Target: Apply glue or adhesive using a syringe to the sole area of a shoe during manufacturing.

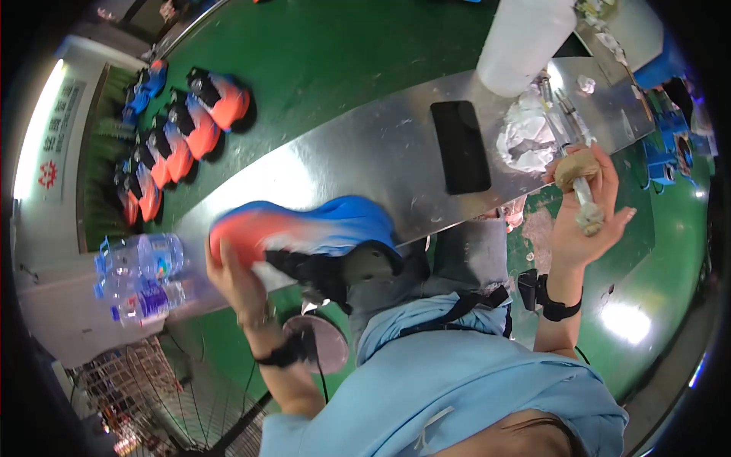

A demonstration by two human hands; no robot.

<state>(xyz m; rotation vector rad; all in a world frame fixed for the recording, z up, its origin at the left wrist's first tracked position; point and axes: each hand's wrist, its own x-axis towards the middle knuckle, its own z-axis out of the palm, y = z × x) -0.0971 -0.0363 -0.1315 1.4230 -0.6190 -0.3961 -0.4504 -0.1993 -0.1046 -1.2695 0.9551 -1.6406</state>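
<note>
Left hand (pixel 232 278) grips the blue-orange shoe (pixel 304 232) at the metal desk (pixel 358 152) edge; right hand (pixel 582 206) is closed on a brush (pixel 582 186). Finished-looking shoes (pixel 183 129) sit beyond the desk; this shoe looks mid-work.

My left hand (pixel 237 280) holds a shoe (pixel 304 238) at its toe, over the near edge of the metal table (pixel 358 152), in front of me. My right hand (pixel 582 221), well to the right of the shoe, holds a brush (pixel 580 183) upright beyond the table's right end. On the table, a phone (pixel 460 146) lies between the shoe and a wad of paper (pixel 525 137); behind the wad stands a jug (pixel 524 42). Left of the shoe, two bottles (pixel 141 278) lie at the table's left end. Behind the table, on the belt (pixel 320 61), shoes in rows (pixel 179 133) sit far left. A fan (pixel 175 396) stands below my left arm.
</note>
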